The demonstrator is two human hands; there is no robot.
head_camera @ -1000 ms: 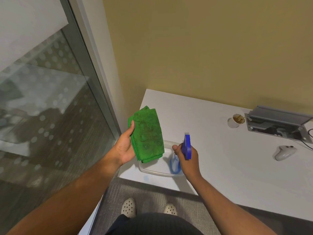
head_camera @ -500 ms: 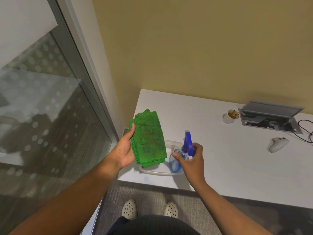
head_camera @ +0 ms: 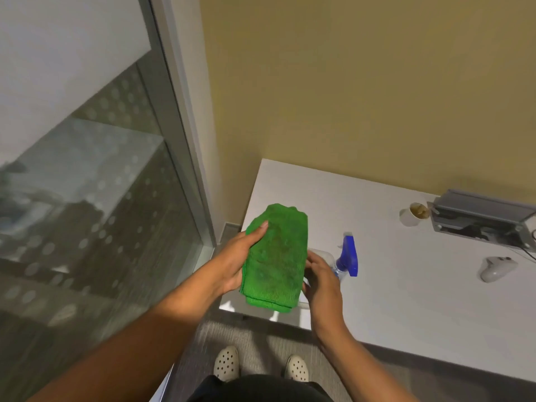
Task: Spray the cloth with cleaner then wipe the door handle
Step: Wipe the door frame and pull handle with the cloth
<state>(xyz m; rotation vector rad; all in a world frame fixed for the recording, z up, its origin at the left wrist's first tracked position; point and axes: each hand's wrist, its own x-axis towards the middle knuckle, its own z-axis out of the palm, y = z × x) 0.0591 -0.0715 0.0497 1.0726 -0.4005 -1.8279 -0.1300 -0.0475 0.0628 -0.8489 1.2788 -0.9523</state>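
Observation:
A folded green cloth (head_camera: pixel 277 259) with damp patches lies across my left hand (head_camera: pixel 235 259), thumb on its top left edge. My right hand (head_camera: pixel 320 282) sits against the cloth's right edge, thumb on top and fingers hidden beneath it. The spray bottle (head_camera: pixel 348 256), clear with a blue trigger head, stands upright and free just right of my right hand, in a clear tray (head_camera: pixel 320 253) that the cloth mostly hides. No door handle is in view.
The white table (head_camera: pixel 420 309) carries a paper cup (head_camera: pixel 413 216), a grey cable box (head_camera: pixel 481 220) and a white controller (head_camera: pixel 496 268) at the far right. A frosted-dot glass wall (head_camera: pixel 87 227) with a metal frame runs along the left. Grey carpet and my shoes are below.
My right hand has let go of the spray bottle, which now stands in the tray, and has moved left onto the cloth's right edge. The cloth has shifted slightly toward the middle.

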